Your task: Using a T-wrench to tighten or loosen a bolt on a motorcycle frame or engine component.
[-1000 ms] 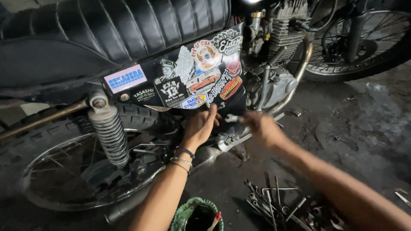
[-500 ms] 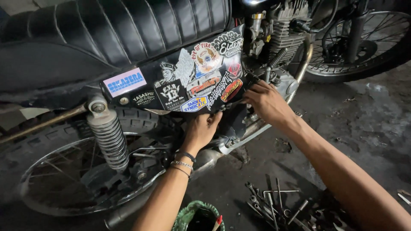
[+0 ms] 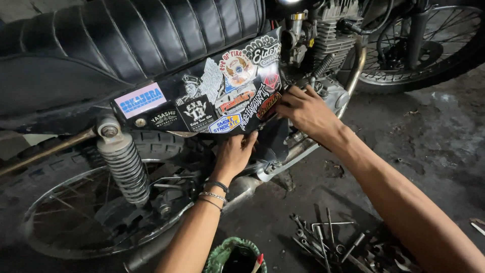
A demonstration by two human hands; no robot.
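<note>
A black motorcycle side cover [image 3: 212, 96] plastered with several stickers sits under the ribbed black seat [image 3: 126, 40]. My left hand [image 3: 235, 154] grips the cover's lower edge from below, bracelets on the wrist. My right hand [image 3: 305, 111] holds the cover's front edge, fingers curled against it beside the engine [image 3: 328, 30]. The fingertips of both hands are partly hidden behind the panel.
A chrome rear shock spring [image 3: 124, 164] and spoked rear wheel [image 3: 96, 212] lie at left. The front wheel [image 3: 429, 40] is upper right. Several loose wrenches and sockets [image 3: 328, 237] lie on the dirty concrete floor. A green-rimmed container [image 3: 235, 258] sits at bottom centre.
My right hand rose from below the cover to its front edge. My left hand stayed under the lower edge. The cover shifted slightly.
</note>
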